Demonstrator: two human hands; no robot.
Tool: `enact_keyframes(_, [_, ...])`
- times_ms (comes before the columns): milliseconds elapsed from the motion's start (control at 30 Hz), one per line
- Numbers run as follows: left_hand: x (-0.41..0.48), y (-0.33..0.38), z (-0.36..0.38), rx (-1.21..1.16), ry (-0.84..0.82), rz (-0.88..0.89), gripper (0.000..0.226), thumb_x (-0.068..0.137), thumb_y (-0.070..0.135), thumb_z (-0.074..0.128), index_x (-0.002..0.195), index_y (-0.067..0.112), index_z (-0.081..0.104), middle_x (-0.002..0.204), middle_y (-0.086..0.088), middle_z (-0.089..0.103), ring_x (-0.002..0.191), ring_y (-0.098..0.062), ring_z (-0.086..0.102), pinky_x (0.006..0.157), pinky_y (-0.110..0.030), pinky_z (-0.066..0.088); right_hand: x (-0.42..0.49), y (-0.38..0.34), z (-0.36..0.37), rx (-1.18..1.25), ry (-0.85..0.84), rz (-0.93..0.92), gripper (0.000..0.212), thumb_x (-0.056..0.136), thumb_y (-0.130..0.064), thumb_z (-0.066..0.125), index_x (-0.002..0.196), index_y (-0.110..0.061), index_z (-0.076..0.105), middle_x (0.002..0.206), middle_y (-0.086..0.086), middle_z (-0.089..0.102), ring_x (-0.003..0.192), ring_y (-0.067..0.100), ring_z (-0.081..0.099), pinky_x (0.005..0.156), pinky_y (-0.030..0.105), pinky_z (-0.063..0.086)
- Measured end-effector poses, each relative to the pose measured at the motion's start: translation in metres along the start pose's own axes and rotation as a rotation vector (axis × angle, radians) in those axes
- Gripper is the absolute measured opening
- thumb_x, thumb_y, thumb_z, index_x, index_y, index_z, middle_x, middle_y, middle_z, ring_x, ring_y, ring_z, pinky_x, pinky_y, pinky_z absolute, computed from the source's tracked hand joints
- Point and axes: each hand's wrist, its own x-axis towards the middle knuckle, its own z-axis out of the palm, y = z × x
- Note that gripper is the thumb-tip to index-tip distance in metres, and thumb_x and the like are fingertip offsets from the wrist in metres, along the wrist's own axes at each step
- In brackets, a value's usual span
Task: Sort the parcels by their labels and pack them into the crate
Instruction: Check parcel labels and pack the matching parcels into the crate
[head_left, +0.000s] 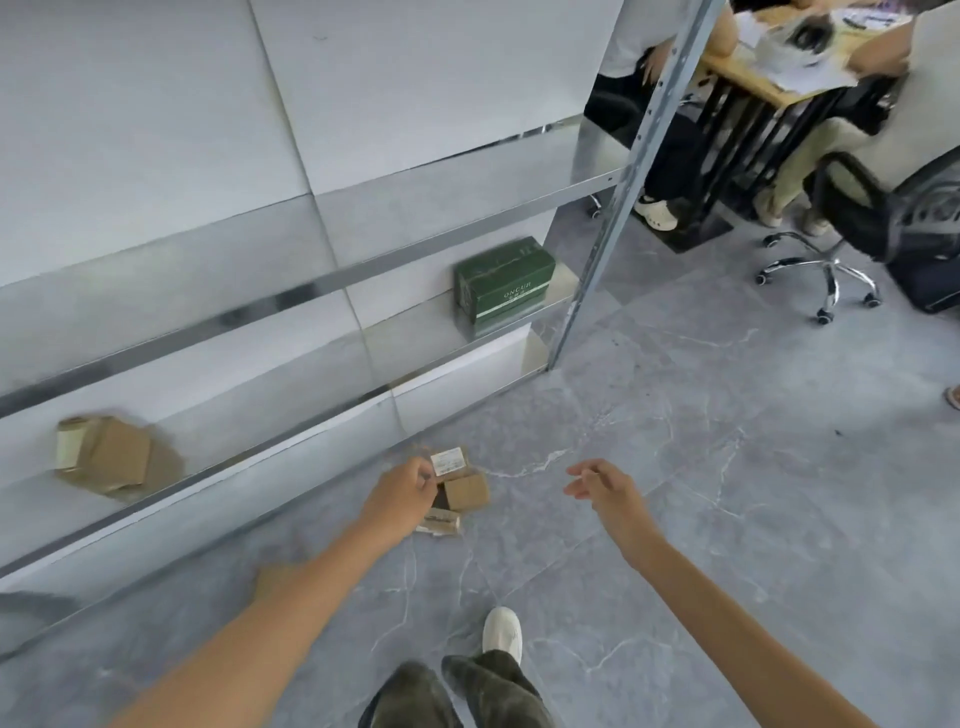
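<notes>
Small brown cardboard parcels (465, 491) lie in a little heap on the grey floor beside the metal shelf. One parcel with a white label (449, 461) is at the top of the heap. My left hand (397, 493) reaches down with its fingers closed on the edge of that labelled parcel. My right hand (600, 483) hovers to the right of the heap, fingers apart, holding nothing. A green box (504, 283) stands on a low shelf. More brown parcels (111, 457) sit on the shelf at the left. No crate is in view.
The metal shelf (311, 291) runs along the wall at left, its upright post (623, 182) at the right end. An office chair (852, 228) and seated people at a desk (769, 88) are at the upper right. My feet (501, 631) stand below the heap.
</notes>
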Motion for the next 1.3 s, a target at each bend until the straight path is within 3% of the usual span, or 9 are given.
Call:
enact_keyframes(100, [0.066,-0.038,0.035,0.04,-0.064,-0.099,0.028,0.094,0.014,0.045,0.118,0.007,0.058,0.121,-0.012,0.062,0.114,-0.025,0.055,0.092,-0.027,0.041,0.07,0.044,0.033,-0.072,-0.014,0.11,0.027,0.097,-0.004,0.038,0.106,0.001,0.064,0.086,0.014,0.065,0.088,0.027,0.06,0.088,0.039,0.048])
enact_keyframes(233, [0.181,-0.109,0.103,0.055,-0.14,-0.22,0.026,0.095,0.015,0.043,0.112,0.009,0.061,0.12,-0.012,0.062,0.112,-0.026,0.056,0.086,-0.026,0.04,0.174,0.13,0.098,-0.173,-0.049,0.213,0.026,0.096,-0.007,0.04,0.106,-0.008,0.064,0.093,0.01,0.064,0.089,0.029,0.061,0.074,0.032,0.046])
enact_keyframes(567, [0.471,-0.291,0.329,0.073,-0.242,-0.292,0.025,0.091,0.008,0.039,0.111,0.003,0.053,0.125,-0.017,0.054,0.114,-0.031,0.052,0.087,-0.03,0.04,0.448,0.383,0.272,-0.295,-0.275,0.256,0.049,0.1,-0.014,0.039,0.147,-0.008,0.03,0.152,0.008,0.033,0.138,0.025,0.035,0.108,0.031,0.031])
enact_keyframes(633, [0.499,-0.313,0.361,0.069,-0.323,-0.325,0.011,0.091,0.01,0.042,0.097,0.006,0.051,0.125,-0.017,0.052,0.115,-0.03,0.05,0.086,-0.028,0.038,0.477,0.416,0.294,-0.252,-0.359,0.296,0.051,0.1,-0.019,0.039,0.148,-0.006,0.024,0.151,0.005,0.027,0.141,0.023,0.026,0.113,0.035,0.025])
enact_keyframes(733, [0.523,-0.327,0.387,-0.029,-0.356,-0.376,0.025,0.089,0.012,0.05,0.112,0.004,0.056,0.122,-0.015,0.057,0.112,-0.028,0.053,0.095,-0.032,0.044,0.493,0.437,0.31,-0.159,-0.441,0.348,0.043,0.098,-0.013,0.04,0.14,-0.004,0.031,0.143,0.007,0.034,0.135,0.021,0.032,0.113,0.039,0.028])
enact_keyframes(833, [0.515,-0.313,0.376,-0.102,-0.345,-0.395,0.024,0.086,0.005,0.048,0.107,0.003,0.06,0.114,-0.017,0.062,0.106,-0.028,0.057,0.092,-0.035,0.046,0.479,0.423,0.296,-0.057,-0.395,0.392,0.056,0.096,-0.007,0.039,0.149,-0.008,0.021,0.152,0.009,0.028,0.138,0.026,0.032,0.112,0.041,0.031])
enact_keyframes(933, [0.48,-0.268,0.334,-0.212,-0.339,-0.38,0.028,0.088,-0.002,0.047,0.113,0.005,0.058,0.118,-0.019,0.06,0.111,-0.03,0.057,0.099,-0.039,0.044,0.448,0.378,0.258,0.058,-0.355,0.394,0.044,0.094,-0.001,0.037,0.137,-0.011,0.038,0.145,0.008,0.036,0.128,0.026,0.041,0.107,0.043,0.038])
enact_keyframes(1067, [0.409,-0.176,0.253,-0.355,-0.32,-0.3,0.034,0.094,-0.001,0.044,0.126,0.008,0.055,0.121,-0.013,0.062,0.106,-0.02,0.059,0.084,-0.025,0.048,0.382,0.267,0.188,0.187,-0.269,0.333,0.03,0.094,-0.001,0.043,0.12,-0.013,0.05,0.131,0.006,0.046,0.115,0.021,0.049,0.1,0.04,0.045])
enact_keyframes(1300, [0.275,0.013,0.066,-0.459,-0.133,-0.093,0.036,0.09,-0.011,0.042,0.122,-0.001,0.056,0.101,-0.018,0.063,0.09,-0.023,0.059,0.078,-0.028,0.049,0.249,0.037,0.057,0.312,-0.204,0.098,0.016,0.096,-0.006,0.049,0.112,-0.008,0.051,0.119,0.006,0.051,0.108,0.018,0.053,0.102,0.044,0.045])
